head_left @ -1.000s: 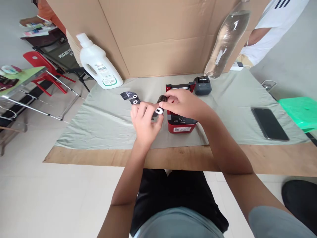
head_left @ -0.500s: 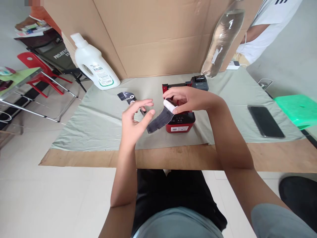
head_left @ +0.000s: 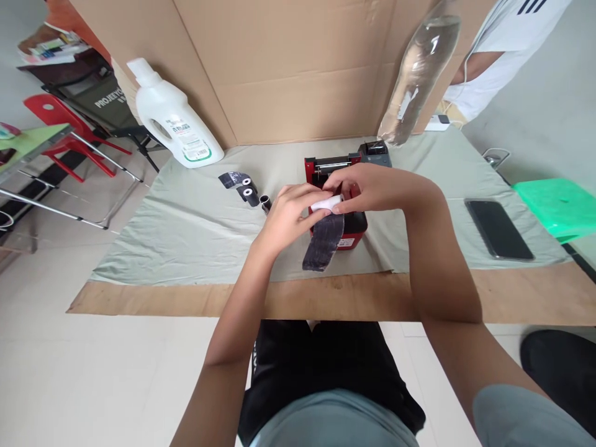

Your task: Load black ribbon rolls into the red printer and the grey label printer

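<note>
A small paper roll (head_left: 325,203), white with a loose dark strip hanging toward me, is held level between both hands. My left hand (head_left: 292,211) is closed on its left end, fingers behind and thumb in front. The right end is pinched in my right hand (head_left: 361,189). Right behind and below the roll stands a red and black printer (head_left: 352,233) with its lid raised, partly covered by my hands and the strip. Left of my left hand lie small dark rolls (head_left: 249,194) and a short dark tube (head_left: 265,202).
A white jug (head_left: 177,118) and a clear bottle of liquid (head_left: 419,77) lean on the cardboard (head_left: 288,74) at the back. Behind the printer sits a grey device (head_left: 375,153). A phone (head_left: 499,228) lies at right, near a green stool (head_left: 556,208). Another person's arm (head_left: 479,65) shows beyond the cardboard.
My left hand has moved right and closed on the roll's left end. The roll has turned more level, and its dark strip now hangs in front of the printer.
</note>
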A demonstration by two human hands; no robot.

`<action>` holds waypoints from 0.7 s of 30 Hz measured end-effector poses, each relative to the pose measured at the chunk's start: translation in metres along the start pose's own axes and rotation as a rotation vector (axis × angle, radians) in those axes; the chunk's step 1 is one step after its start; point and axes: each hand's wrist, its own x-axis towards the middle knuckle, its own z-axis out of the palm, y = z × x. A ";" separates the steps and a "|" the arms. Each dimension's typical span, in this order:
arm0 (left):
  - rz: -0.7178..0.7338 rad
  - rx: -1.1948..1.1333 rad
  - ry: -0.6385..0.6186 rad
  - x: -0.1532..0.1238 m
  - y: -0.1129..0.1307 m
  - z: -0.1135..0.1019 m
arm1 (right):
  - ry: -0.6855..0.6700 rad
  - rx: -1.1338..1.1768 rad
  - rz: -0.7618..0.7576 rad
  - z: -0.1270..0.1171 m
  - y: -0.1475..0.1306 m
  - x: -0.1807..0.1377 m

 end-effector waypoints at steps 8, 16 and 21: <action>-0.123 -0.054 0.070 -0.008 -0.003 0.017 | 0.074 -0.340 0.233 0.029 0.014 0.020; 0.046 -0.106 0.060 -0.037 -0.003 0.032 | 0.064 -0.423 0.327 0.041 0.023 0.037; -0.009 -0.061 0.108 -0.034 -0.003 0.049 | 0.038 -0.506 0.381 0.054 0.018 0.047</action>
